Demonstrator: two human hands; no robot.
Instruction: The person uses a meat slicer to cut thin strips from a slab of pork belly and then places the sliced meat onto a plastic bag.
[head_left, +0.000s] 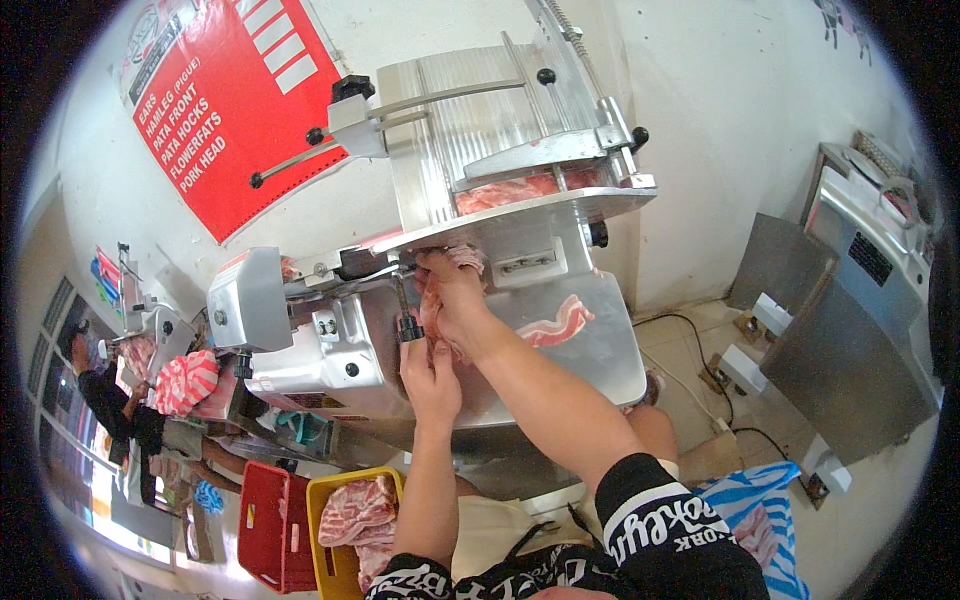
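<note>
A metal meat slicer (442, 214) stands before me, with a block of pork (517, 193) on its ribbed carriage under a metal pusher arm (536, 156). Below the carriage edge, my right hand (452, 296) holds thin pork slices (430, 304), its fingertips partly hidden near the blade area. My left hand (431, 382) is just beneath, thumb and fingers at the lower end of these slices, close beside a black knob (410, 328). Another folded pork slice (466, 257) shows behind my right hand. One streaky pork slice (559, 324) lies flat on the slicer's metal tray (600, 367).
A yellow crate (322, 559) with pork slabs (360, 514) and a red crate (262, 525) stand below left. At lower right is a blue-striped bag (772, 495). Cables (701, 345) cross the floor. Another person (112, 405) stands at a second slicer (161, 337).
</note>
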